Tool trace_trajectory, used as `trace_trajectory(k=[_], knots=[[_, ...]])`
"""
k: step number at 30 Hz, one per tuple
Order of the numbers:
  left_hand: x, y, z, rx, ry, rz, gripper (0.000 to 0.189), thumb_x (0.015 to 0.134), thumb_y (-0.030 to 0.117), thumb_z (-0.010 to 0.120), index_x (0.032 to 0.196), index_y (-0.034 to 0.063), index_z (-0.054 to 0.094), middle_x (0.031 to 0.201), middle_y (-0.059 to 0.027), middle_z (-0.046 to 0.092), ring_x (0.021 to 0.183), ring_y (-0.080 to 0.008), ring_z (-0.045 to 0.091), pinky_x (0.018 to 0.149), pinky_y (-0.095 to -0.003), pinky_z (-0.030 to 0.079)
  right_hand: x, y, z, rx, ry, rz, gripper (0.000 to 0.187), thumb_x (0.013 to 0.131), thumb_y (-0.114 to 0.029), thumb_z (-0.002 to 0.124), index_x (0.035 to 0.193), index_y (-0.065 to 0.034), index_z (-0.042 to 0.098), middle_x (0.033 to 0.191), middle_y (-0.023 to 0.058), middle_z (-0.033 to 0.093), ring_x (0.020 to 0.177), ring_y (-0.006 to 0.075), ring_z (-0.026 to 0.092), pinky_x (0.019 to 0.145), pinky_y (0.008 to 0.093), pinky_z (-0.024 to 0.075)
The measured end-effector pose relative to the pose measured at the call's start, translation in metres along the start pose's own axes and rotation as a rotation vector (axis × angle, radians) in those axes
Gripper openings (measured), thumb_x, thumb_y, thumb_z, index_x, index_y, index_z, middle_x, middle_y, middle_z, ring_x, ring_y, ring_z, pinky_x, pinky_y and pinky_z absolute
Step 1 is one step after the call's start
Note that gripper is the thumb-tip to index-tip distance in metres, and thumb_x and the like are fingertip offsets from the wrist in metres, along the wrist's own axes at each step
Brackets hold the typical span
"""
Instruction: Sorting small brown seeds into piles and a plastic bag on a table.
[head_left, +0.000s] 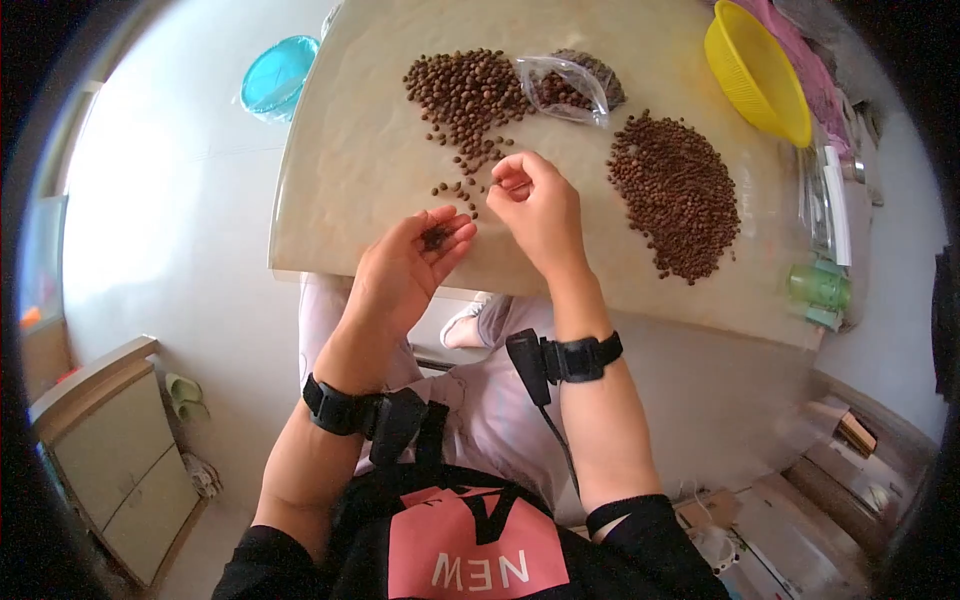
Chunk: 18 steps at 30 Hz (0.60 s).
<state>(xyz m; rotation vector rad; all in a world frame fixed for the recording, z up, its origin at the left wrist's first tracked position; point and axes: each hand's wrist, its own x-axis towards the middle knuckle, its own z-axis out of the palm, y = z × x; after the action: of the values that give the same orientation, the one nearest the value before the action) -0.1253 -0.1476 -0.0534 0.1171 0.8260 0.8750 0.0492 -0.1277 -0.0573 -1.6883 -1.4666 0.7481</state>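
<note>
My left hand is cupped palm up near the table's front edge, with a small heap of dark bits in its fingers. To its right, my right hand hovers over the table, thumb and fingertips curled together; whether something small is pinched there I cannot tell. Loose round brown seeds lie scattered just beyond both hands. Farther back spreads a pile of larger brown seeds. A clear plastic bag with more seeds lies at that pile's right. A wide pile of smaller brown seeds covers the table's right part.
The table has a clear cover. A yellow plastic basket stands at the back right, a green plastic bottle at the right edge. Beyond the left edge is a turquoise bin with a plastic liner. A low cabinet stands at lower left.
</note>
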Motion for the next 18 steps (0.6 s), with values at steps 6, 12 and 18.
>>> trace_trajectory(k=[6, 12, 18], knots=[[0.029, -0.007, 0.013, -0.056, -0.112, 0.021, 0.03, 0.097, 0.014, 0.046, 0.117, -0.0087, 0.052, 0.111, -0.0184, 0.057, 0.106, -0.0255, 0.058, 0.096, -0.0358, 0.049, -0.012, -0.02, -0.017, 0.2, -0.105, -0.081, 0.017, 0.078, -0.007, 0.068, 0.094, -0.0034, 0.062, 0.085, 0.0103, 0.063, 0.073, 0.0191, 0.065, 0.067, 0.0313, 0.0527], [0.077, -0.001, 0.063, -0.123, -0.094, 0.01, 0.026, 0.096, 0.011, 0.047, 0.112, -0.0085, 0.05, 0.109, -0.0187, 0.056, 0.106, -0.0273, 0.057, 0.094, -0.0365, 0.05, -0.016, 0.015, -0.043, 0.153, 0.156, -0.007, 0.015, 0.086, -0.011, 0.065, 0.098, -0.0035, 0.064, 0.09, 0.0106, 0.064, 0.077, 0.0188, 0.065, 0.064, 0.0293, 0.0527], [0.108, 0.025, 0.135, -0.203, 0.035, 0.049, 0.037, 0.099, 0.018, 0.037, 0.122, -0.0109, 0.043, 0.118, -0.0211, 0.053, 0.119, -0.0332, 0.049, 0.106, -0.0446, 0.039, -0.029, 0.033, -0.049, 0.223, 0.153, 0.137, 0.015, 0.088, -0.013, 0.063, 0.1, -0.0049, 0.065, 0.09, 0.0083, 0.064, 0.077, 0.0166, 0.063, 0.068, 0.0287, 0.0521]])
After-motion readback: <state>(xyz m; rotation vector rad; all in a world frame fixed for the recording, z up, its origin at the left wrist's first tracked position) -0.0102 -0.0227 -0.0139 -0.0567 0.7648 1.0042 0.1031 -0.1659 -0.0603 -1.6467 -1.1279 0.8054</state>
